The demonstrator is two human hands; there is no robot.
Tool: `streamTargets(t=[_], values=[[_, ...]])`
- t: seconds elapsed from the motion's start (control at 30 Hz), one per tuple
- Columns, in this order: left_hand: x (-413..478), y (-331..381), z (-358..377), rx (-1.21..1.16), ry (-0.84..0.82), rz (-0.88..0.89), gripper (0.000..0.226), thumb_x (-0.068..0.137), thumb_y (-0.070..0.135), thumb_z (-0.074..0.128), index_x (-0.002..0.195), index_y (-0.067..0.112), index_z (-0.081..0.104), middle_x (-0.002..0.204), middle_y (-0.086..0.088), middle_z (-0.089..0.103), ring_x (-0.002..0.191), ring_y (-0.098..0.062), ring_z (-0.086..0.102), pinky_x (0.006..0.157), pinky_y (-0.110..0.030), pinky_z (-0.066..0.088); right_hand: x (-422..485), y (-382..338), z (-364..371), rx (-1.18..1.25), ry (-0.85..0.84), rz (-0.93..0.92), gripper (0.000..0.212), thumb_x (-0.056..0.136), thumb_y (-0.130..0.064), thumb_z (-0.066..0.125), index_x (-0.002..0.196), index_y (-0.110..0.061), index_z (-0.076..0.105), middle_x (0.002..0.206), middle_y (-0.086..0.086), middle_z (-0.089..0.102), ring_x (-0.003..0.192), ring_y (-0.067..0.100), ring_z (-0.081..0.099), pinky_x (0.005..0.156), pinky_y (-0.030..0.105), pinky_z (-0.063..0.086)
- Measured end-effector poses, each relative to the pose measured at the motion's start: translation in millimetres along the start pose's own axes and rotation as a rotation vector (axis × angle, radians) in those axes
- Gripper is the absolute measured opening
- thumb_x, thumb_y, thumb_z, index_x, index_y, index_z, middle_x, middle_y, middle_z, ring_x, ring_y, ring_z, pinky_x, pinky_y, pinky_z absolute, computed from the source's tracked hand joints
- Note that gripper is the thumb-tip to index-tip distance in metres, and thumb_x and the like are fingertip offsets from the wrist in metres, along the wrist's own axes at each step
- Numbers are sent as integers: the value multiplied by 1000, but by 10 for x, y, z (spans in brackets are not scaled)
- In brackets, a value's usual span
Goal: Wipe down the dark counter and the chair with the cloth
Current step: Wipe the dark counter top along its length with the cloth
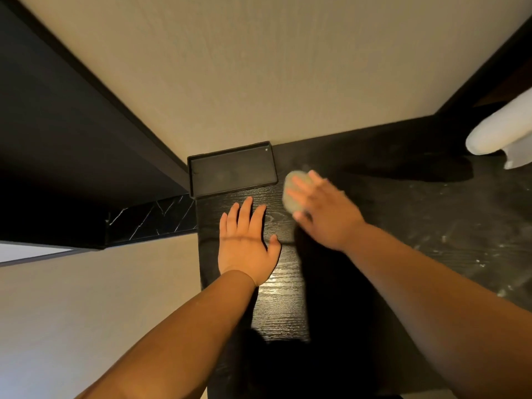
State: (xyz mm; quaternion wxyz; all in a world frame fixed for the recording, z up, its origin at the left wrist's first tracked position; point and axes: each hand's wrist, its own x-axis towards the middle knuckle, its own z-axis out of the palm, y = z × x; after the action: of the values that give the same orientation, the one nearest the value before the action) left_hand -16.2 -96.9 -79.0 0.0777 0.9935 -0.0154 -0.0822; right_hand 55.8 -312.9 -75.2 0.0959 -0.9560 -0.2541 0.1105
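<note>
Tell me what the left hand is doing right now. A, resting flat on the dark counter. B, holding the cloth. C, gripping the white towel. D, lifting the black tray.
A: the left hand lies flat, fingers spread, on the dark counter, while the right hand presses the cloth beside the black tray.

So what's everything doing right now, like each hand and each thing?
Left hand, flat on the counter, holding nothing.
Right hand, blurred, fingers pressing the cloth.
Cloth, bunched under those fingers.
Counter, dusty streaks on its right side.
Black tray, flat against the wall.
White roll, partly out of view.
</note>
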Motion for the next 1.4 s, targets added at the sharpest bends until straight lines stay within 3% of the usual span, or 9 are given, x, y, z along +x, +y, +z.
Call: streamTargets(t=[0.13, 0.43, 0.57, 0.67, 0.8, 0.93, 1.2, 1.3, 1.4], values=[[-4, 4, -13, -8, -9, -5, 72, 95, 55, 42, 161, 28, 31, 174, -3, 17, 158, -32, 12, 130, -54, 10, 387, 284, -207, 99, 51, 401, 60, 102, -43, 40, 159, -28, 28, 168, 0, 21, 156, 33, 13, 124, 56, 23], [-9, -4, -1, 4, 2, -2, 74, 95, 56, 42, 162, 27, 31, 174, -4, 17, 158, -32, 12, 130, -53, 10, -6, -127, -42, 23, 0, 4, 63, 100, -43, 45, 158, -24, 35, 166, 0, 27, 155, 28, 17, 125, 49, 24], [-7, -6, -2, -4, -3, -5, 72, 96, 56, 41, 161, 29, 30, 174, -2, 16, 158, -31, 11, 130, -54, 10, 99, 236, -96, 95, 60, 303, 64, 99, -49, 38, 159, -32, 23, 169, -1, 16, 157, 30, 9, 123, 58, 23], [-4, -6, -7, 1, -11, -6, 71, 96, 57, 40, 161, 29, 29, 174, -2, 15, 158, -31, 10, 130, -53, 10, 152, 151, -177, 105, 67, 450, 62, 104, -41, 37, 161, -26, 19, 169, 1, 9, 157, 31, 3, 126, 50, 13], [-1, -1, -8, -5, -13, -12, 73, 95, 56, 42, 161, 29, 29, 174, -2, 15, 158, -31, 9, 130, -53, 8, -91, -292, -89, -42, 69, 173, 62, 93, -36, 42, 152, -20, 39, 161, 7, 31, 146, 35, 28, 121, 51, 28], [-2, 17, -23, -28, 9, -18, 73, 94, 56, 45, 160, 29, 31, 173, -2, 18, 158, -29, 10, 131, -51, 8, -349, -268, -23, 28, 1, -60, 59, 97, -33, 45, 155, -23, 43, 163, 1, 34, 152, 30, 24, 124, 45, 22], [-14, 12, 1, -62, 57, -4, 70, 94, 55, 47, 157, 28, 38, 170, -3, 26, 157, -31, 18, 129, -53, 14, -383, 255, -63, 73, 122, 488, 58, 102, -37, 34, 158, -22, 28, 166, 6, 20, 155, 35, 13, 127, 48, 13], [-20, 1, 8, -59, 75, 3, 69, 94, 55, 49, 157, 26, 39, 170, -4, 28, 156, -32, 20, 129, -54, 16, -466, -141, -22, 1, 106, 276, 43, 95, -37, 32, 133, -23, 47, 144, 7, 40, 138, 36, 36, 119, 50, 26], [-31, 12, 5, -55, 84, 9, 69, 96, 54, 49, 157, 25, 39, 170, -6, 29, 156, -32, 21, 129, -54, 16, -807, -368, 48, 78, 17, 45, 59, 94, -39, 48, 150, -22, 42, 160, 1, 32, 148, 32, 26, 123, 47, 23]])
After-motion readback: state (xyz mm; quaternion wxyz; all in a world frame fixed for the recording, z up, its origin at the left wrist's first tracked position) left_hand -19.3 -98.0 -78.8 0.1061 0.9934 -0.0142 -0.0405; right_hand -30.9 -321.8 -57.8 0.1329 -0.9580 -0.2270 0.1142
